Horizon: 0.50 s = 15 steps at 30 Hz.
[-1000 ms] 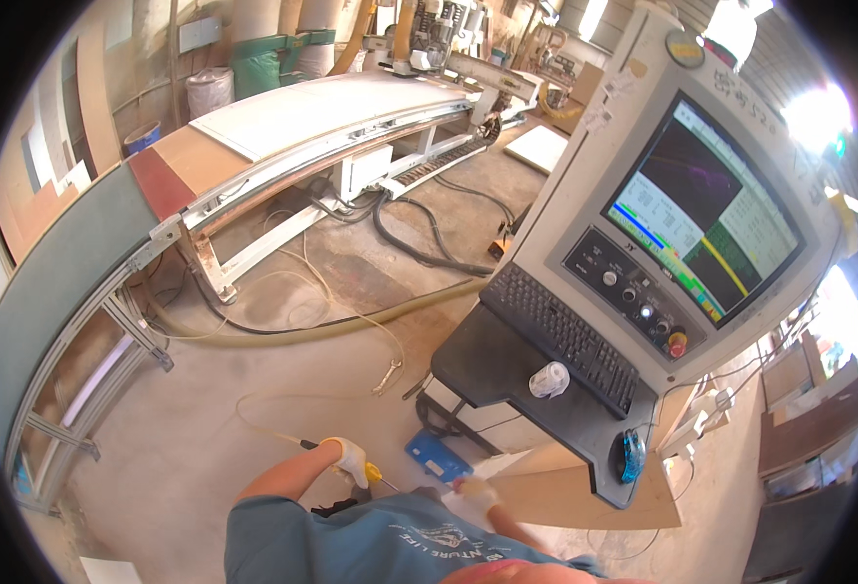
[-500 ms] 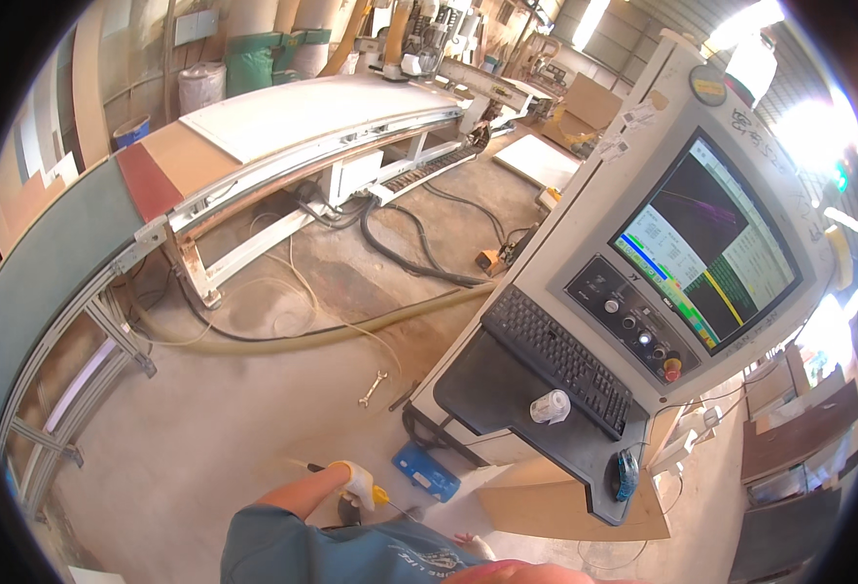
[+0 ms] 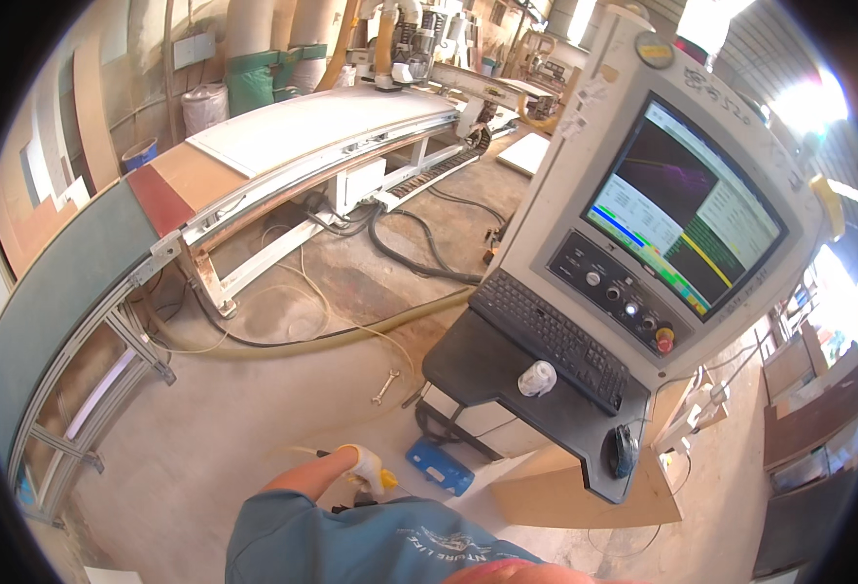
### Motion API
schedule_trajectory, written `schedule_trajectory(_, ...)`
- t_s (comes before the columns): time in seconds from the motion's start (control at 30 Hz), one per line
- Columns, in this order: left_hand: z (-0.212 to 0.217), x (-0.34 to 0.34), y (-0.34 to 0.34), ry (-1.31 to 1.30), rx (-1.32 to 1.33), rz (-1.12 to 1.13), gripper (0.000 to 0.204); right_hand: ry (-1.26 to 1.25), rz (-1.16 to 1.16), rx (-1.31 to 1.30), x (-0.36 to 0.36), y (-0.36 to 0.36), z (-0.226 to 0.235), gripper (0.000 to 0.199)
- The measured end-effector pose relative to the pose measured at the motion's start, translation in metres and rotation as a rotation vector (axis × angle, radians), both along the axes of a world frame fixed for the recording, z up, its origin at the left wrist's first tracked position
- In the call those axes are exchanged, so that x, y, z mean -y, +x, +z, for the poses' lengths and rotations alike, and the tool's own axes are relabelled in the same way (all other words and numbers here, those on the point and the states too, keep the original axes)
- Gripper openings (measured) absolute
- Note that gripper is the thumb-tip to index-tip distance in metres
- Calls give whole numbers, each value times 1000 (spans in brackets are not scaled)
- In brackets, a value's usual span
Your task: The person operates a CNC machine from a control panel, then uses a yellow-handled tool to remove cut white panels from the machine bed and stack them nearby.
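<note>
Left hand: your left hand (image 3: 359, 467), in a pale knit glove, sits low by your blue sleeve, closed around a small yellow-tipped air gun (image 3: 380, 477).
Air gun: a short plastic nozzle piece with a yellow trigger end, with a thin yellowish hose (image 3: 298, 451) trailing off it across the floor, on the side away from the control console (image 3: 662, 224).
Right hand: out of sight below your shirt, so you cannot tell how it is set.
Control console: a tall, pale grey metal cabinet with rounded corners, its glossy screen lit with coloured bands, and a dark panel of knobs and a red button beneath.
Keyboard: a black, flat keyboard (image 3: 546, 336) slopes just under the console's panel.
Worktop: a dark matte worktop (image 3: 487, 365) juts from the console's base; a small white ribbed cap (image 3: 537, 378) stands on it just in front of the keyboard, and a dark mouse (image 3: 624, 450) lies near its outer corner.
Floor: dusty, rough concrete (image 3: 244, 428); a steel spanner (image 3: 384, 385) lies left of the console's base, a blue flat case (image 3: 439, 465) just below it.
Machine bed: a long curved bed (image 3: 283, 146) with white, brown, red and green panels on a metal frame, well apart from the console, with thick black cables (image 3: 419, 263) snaking between them.
</note>
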<state>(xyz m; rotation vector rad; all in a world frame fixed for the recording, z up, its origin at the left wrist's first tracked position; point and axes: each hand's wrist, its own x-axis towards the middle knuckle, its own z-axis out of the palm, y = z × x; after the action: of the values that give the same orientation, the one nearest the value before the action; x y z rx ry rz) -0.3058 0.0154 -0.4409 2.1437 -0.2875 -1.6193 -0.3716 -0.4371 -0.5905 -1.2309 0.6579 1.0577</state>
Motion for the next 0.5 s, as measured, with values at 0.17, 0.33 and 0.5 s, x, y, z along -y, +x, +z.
schedule_trajectory(0.17, -43, -1, -2, 103, -113, 30, 42, 8, 3, 54, 7, -9, 7, 53)
schedule_trajectory(0.33, -111, -69, -49, 372, -274, 277, 42, 0, 73, 86, 29, -25, -8, 52)
schedule_trajectory(0.5, -135, -115, -125, 760, -286, 248, 56, -55, 243, 148, 54, -40, -58, 52)
